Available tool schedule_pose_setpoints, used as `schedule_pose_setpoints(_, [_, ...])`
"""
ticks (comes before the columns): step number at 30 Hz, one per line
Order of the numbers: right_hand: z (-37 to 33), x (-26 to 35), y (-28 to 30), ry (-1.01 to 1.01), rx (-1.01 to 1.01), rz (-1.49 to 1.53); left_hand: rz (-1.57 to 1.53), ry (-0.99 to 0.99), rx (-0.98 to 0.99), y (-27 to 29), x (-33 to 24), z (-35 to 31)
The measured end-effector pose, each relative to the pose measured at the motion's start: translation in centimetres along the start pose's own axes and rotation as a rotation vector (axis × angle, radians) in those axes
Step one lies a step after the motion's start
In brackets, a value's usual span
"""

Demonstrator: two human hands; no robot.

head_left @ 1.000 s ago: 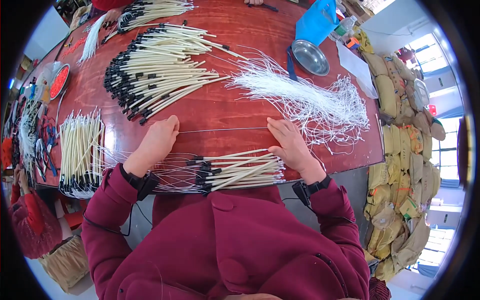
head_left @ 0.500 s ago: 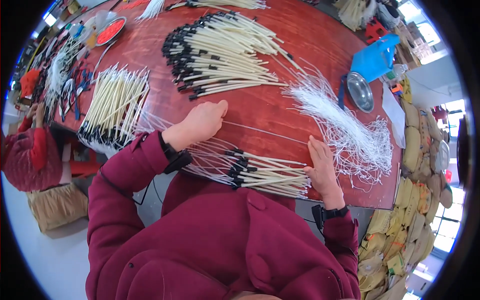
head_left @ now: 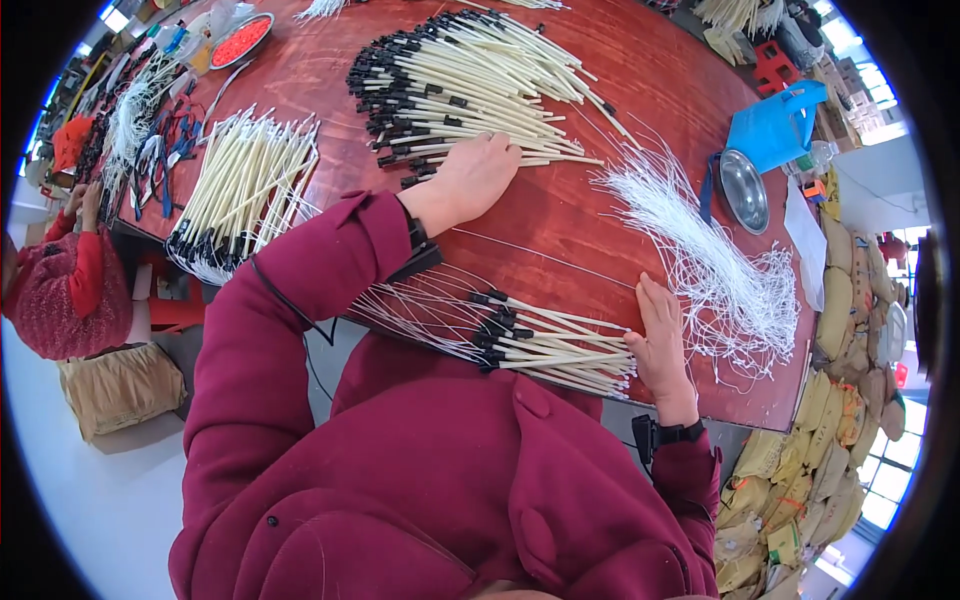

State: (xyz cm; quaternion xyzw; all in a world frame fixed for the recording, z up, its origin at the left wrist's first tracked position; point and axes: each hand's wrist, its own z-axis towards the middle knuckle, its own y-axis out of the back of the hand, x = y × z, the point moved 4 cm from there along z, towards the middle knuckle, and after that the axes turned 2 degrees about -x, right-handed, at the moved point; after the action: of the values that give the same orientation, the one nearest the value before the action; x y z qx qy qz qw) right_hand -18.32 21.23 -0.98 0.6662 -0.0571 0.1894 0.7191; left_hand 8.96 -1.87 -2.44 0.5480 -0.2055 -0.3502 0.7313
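Plainly, slim, straight rods underlie the left hand

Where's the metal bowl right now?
The metal bowl is at the head view's upper right, beside the blue container, near the white strings.

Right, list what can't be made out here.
In the head view:
Left hand: its own back hides the fingertips and any grip.
Thin cord: the right hand covers its right end.
Red bits: too small to identify.
Far white strands: cut off by the top edge.
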Motion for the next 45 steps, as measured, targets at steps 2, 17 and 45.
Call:
schedule_pose_setpoints(2, [0.1, -0.2, -0.1, 0.0, -0.012, 0.003, 0.033, -0.021, 0.014, -0.2, -0.5, 0.4])
schedule_pose_setpoints(17, [0.3, 0.0, -0.2, 0.004, -0.045, 0.035, -0.259, -0.079, 0.004, 5.7, -3.9, -4.5])
schedule_pose_setpoints(45, [0.2, -0.2, -0.4, 0.0, -0.086, 0.016, -0.382, 0.24, 0.032, 8.0, 3.2, -14.5])
